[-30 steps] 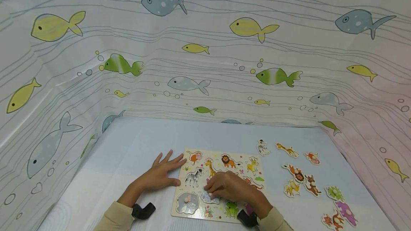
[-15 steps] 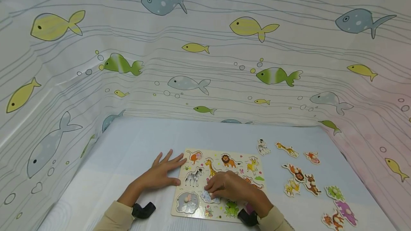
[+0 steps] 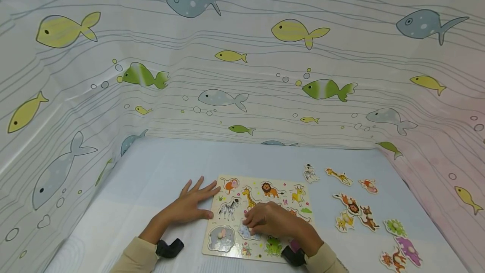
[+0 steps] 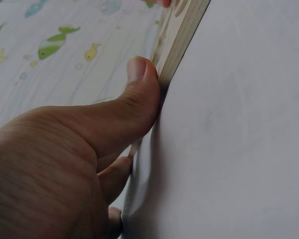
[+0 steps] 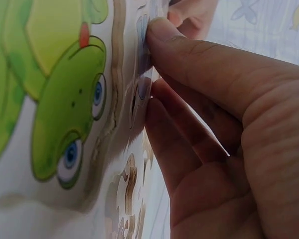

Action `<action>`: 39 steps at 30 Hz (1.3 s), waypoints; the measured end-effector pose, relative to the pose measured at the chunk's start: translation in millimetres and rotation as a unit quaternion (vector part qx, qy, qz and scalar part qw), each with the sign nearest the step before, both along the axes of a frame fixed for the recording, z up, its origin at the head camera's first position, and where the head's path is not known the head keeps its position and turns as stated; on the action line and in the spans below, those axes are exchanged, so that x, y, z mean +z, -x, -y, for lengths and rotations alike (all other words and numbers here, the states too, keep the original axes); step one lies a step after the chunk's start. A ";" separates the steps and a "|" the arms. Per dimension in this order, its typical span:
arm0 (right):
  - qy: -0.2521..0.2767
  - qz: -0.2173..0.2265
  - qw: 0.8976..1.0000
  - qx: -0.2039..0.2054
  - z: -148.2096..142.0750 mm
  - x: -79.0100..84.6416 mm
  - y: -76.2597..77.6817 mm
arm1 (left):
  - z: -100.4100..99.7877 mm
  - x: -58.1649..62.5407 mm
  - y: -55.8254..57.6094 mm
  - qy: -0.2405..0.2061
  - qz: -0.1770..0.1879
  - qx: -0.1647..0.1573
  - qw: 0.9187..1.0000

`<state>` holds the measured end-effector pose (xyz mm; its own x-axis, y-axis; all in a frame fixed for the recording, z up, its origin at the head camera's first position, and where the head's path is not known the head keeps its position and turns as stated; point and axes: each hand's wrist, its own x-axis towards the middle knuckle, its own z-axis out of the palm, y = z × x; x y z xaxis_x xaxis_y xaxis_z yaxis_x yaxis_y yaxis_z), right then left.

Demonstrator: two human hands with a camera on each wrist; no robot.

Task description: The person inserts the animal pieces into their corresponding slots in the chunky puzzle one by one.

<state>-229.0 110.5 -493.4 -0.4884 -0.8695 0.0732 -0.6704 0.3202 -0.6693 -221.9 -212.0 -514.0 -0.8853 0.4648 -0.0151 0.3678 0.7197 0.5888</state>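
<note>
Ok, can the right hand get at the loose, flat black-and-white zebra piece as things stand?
Probably yes, after letting go: the right hand appears to pinch a flat pale-blue piece, but nothing covers the zebra piece.

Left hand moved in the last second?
No. In the head view, the left hand sits in the same place against the left edge of the board, no visible shift either way.
</note>
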 end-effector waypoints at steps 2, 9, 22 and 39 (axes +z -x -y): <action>-0.004 -0.002 1.000 -0.001 0.1 -0.2 0.3 | 0.3 0.9 0.2 0.000 -0.001 -0.002 1.000; -0.021 0.001 1.000 -0.003 0.5 0.2 0.7 | 0.2 3.0 0.7 -0.003 -0.004 -0.003 1.000; -0.003 0.004 1.000 0.006 0.5 3.8 0.6 | 2.5 1.8 -1.1 -0.006 -0.002 0.002 1.000; 0.107 0.110 0.984 -0.086 -63.4 22.1 1.4 | -2.5 -1.9 1.0 -0.001 0.005 0.008 1.000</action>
